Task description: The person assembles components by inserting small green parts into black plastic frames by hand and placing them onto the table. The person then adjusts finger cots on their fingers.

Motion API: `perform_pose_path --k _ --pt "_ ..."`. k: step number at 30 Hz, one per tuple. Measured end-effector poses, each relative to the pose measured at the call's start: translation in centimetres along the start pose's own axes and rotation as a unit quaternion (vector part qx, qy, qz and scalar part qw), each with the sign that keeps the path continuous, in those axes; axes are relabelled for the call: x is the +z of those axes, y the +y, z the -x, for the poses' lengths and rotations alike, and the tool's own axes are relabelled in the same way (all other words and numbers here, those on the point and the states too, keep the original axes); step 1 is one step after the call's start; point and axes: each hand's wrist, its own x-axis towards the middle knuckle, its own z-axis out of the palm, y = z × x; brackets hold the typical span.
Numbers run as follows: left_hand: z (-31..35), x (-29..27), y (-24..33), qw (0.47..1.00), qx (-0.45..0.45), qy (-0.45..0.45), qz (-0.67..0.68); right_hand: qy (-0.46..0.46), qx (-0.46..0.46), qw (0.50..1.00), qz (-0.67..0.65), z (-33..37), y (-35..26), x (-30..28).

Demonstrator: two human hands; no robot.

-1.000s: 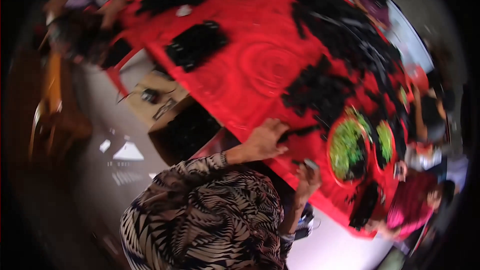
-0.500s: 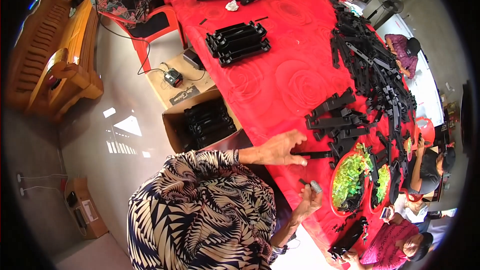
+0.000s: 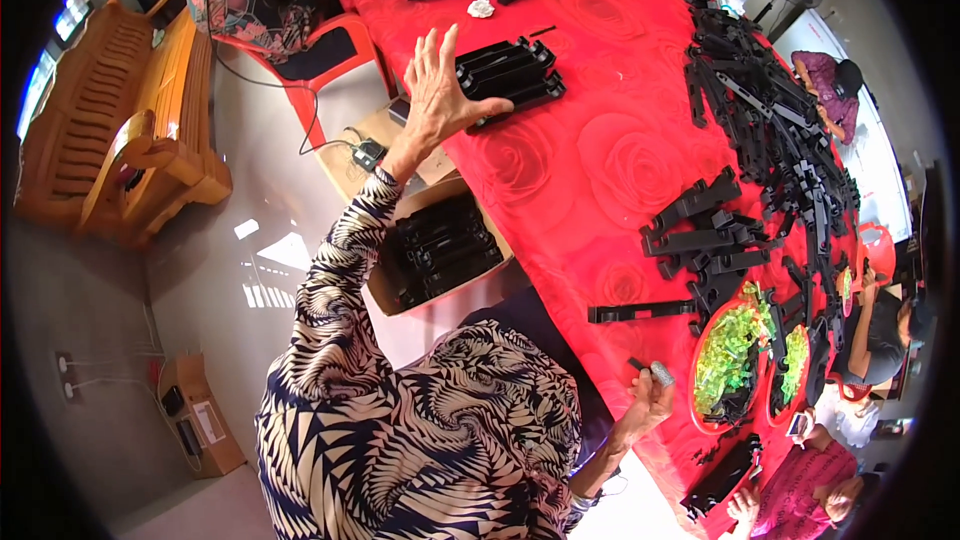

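Note:
My left hand (image 3: 437,92) is stretched out with fingers spread wide at the near left end of a stack of black plastic parts (image 3: 510,75). Whether it touches the stack I cannot tell. My right hand (image 3: 650,408), over the table's near edge, is closed on a small grey speckled cylinder (image 3: 661,374) with a short black piece beside it. A single long black plastic part (image 3: 640,313) lies on the cloth above the right hand. Beyond that is a loose pile of similar black parts (image 3: 710,235).
Orange-red bowls (image 3: 697,410) of yellow-green plastic bits stand right of my right hand. A large heap of black parts (image 3: 775,120) covers the far right of the red tablecloth (image 3: 590,155). An open carton (image 3: 475,285) of black parts sits below the table edge. Other people work around the table.
My left hand has swung away from the single black part up to the stack, its fingers spreading. My right hand keeps its grip on the grey cylinder. The whole view has shifted slightly.

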Motion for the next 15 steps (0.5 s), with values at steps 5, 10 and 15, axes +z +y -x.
perform_pose_path --k 5,10,15 --pt "-8.4 3.9 4.7 0.992 0.126 -0.025 -0.018 0.009 0.014 1.000 0.009 -0.2 0.5 -0.3" --pt "-17.6 16.4 7.9 0.983 0.162 -0.014 -0.079 0.008 0.032 0.999 0.005 -0.1 -0.1 -0.1" --pt "-19.3 20.4 10.5 0.984 0.000 -0.177 0.029 0.004 0.016 1.000 0.011 -0.2 -0.1 0.4"
